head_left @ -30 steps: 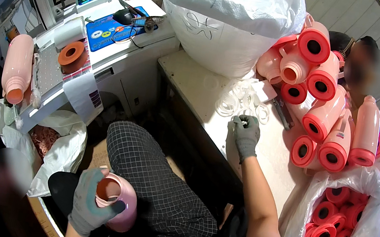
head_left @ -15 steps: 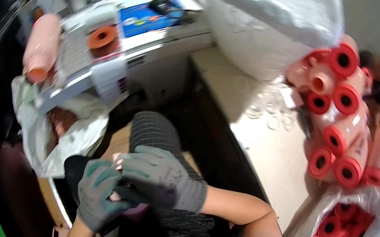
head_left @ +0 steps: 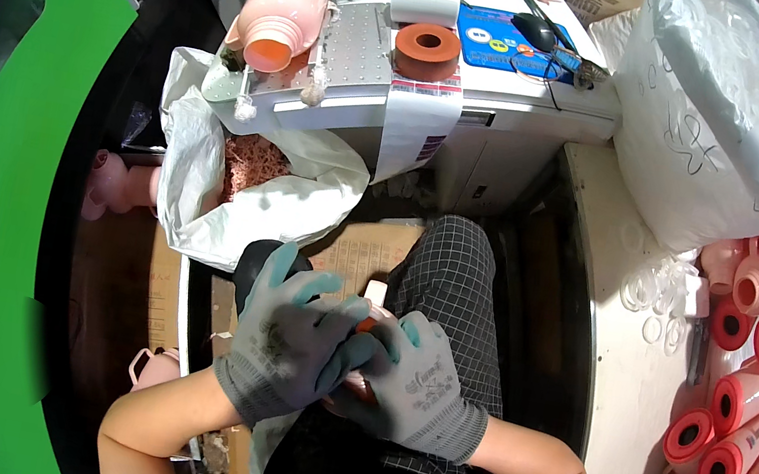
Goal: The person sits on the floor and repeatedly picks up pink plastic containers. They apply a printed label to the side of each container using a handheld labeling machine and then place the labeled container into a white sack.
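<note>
Both hands wear grey knit gloves with teal fingertips and meet over my lap. Between them is a pink plastic bottle (head_left: 376,293), mostly hidden by the gloves; only a pale pink part and an orange-red patch show. My left hand (head_left: 284,347) grips it from the left, its index finger raised and the other fingers bent toward the bottle. From the right, my right hand (head_left: 419,386) curls its fingers round the same bottle.
Ahead, a white machine (head_left: 522,120) carries a pink bottle (head_left: 289,3) and an orange tape roll (head_left: 428,51). A white sack (head_left: 249,229) holds pink shavings. Clear rings (head_left: 658,296) and stacked pink bottles (head_left: 737,397) lie on the right bench, beside a big white bag (head_left: 714,123).
The view has swung left, so the machine and bench appear farther right. My left hand has come up over the bottle and its index finger has lifted. The hands remain together.
</note>
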Tool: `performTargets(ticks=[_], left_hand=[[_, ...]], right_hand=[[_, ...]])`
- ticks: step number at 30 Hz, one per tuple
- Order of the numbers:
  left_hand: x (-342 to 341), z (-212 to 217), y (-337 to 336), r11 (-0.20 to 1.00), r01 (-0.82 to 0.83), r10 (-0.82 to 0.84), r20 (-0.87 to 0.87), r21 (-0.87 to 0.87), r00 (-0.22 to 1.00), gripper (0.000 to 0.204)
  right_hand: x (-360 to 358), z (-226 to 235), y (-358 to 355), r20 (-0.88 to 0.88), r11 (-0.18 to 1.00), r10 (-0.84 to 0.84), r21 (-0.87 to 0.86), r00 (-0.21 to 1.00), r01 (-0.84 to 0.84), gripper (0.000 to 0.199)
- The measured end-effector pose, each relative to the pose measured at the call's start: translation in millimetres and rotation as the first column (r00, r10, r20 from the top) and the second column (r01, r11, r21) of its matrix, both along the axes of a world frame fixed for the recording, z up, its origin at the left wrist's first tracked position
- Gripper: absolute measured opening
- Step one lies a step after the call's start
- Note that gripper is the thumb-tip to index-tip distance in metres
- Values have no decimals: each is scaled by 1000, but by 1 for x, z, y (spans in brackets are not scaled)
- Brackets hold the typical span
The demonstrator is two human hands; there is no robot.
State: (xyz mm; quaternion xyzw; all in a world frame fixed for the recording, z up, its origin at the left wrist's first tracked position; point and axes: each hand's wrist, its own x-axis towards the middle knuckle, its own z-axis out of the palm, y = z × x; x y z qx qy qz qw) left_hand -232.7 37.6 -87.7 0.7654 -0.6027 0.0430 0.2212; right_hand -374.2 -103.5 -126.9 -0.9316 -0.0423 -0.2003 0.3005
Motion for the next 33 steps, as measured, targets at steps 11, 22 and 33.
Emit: performTargets(ticks=[11,22,33], left_hand=[[24,30,-25,972,151,-184,179,181,967,18],[27,21,-43,859,319,-324,-57,401,944,18],[3,31,-39,839,252,-204,-150,482,967,25]], right_hand=[[2,-6,-6,33,978,34,-209,999,-27,30],[-12,-13,-11,47,988,9,-156,999,-2,29],[-22,-15,-8,74,998,28,-56,997,-24,30]])
